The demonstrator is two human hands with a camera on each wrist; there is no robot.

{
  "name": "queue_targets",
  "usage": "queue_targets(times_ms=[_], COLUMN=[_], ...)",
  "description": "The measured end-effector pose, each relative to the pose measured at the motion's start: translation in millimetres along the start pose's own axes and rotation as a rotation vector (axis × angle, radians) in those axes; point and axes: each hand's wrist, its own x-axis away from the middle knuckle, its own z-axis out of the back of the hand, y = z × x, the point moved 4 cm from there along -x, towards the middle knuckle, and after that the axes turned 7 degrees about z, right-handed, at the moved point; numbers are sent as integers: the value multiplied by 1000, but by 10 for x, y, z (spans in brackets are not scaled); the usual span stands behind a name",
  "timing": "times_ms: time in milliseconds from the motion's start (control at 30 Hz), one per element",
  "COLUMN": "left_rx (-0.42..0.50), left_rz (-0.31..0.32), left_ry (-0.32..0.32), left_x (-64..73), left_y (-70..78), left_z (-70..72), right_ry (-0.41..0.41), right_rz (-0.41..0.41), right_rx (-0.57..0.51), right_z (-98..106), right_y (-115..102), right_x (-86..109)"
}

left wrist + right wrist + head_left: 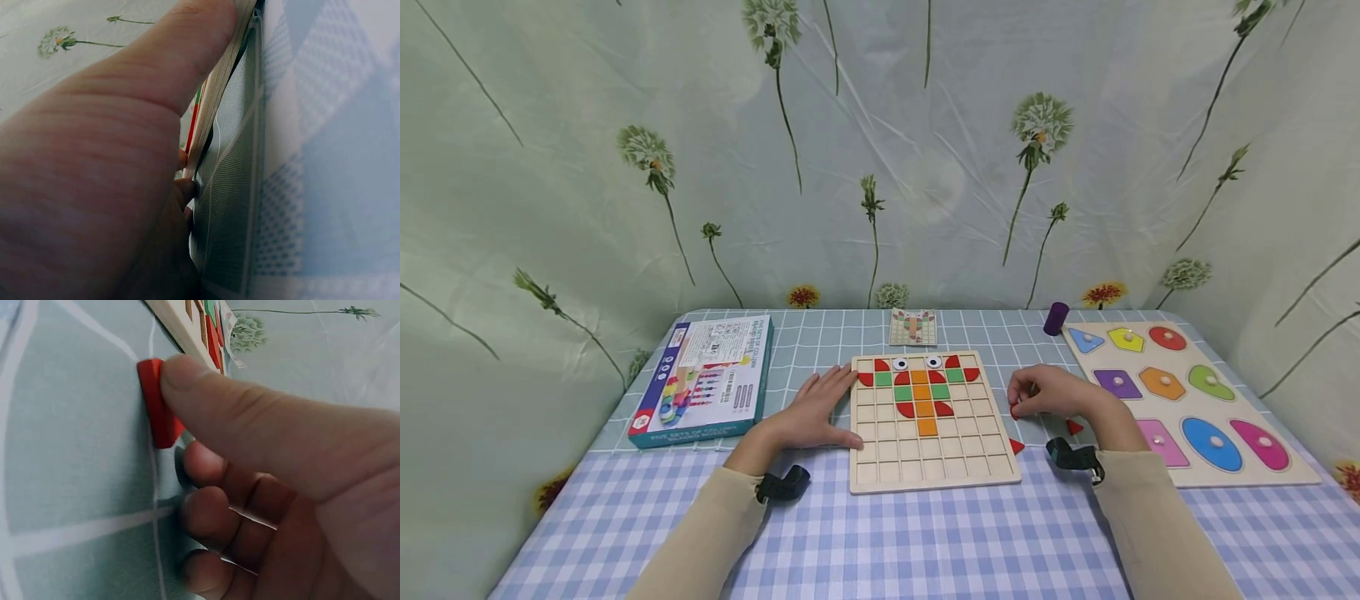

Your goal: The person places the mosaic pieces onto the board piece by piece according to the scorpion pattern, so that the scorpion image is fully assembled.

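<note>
A wooden grid board [936, 446] lies on the table with red, green and orange pieces and two eye discs set in its upper cells. My left hand [816, 411] rests against the board's left side, fingers spread, thumb at the lower edge. In the left wrist view the thumb touches the wooden rim [215, 87]. Right of the board, my right hand [1060, 390] pinches a small red piece [156, 403] between thumb and fingers, low over the cloth. Two red triangles, one by the board [1017, 447] and one under the wrist [1075, 427], lie on the cloth.
A pattern card [913, 327] lies behind the board. A boxed toy set [707, 375] sits at the left. On the right are a knobbed shape puzzle [1150, 346] and a purple cylinder [1056, 318]. A patterned curtain [940, 167] hangs behind the table.
</note>
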Motion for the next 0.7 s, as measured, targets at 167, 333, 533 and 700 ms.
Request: queue_targets(times_ms=[167,333,533,700], left_rx=[6,11,9,11], left_rz=[-7,-13,-13,-6], left_ry=[-2,-3,-3,-4], left_x=[4,7,9,13], left_y=[13,23,23,20], left_z=[10,18,19,17], right_ry=[7,-6,15,31], right_rz=[18,16,-19,-25], right_rx=[-6,-9,-17,-14], right_z=[17,14,8,18], right_y=[7,21,21,6], right_x=[22,39,36,32])
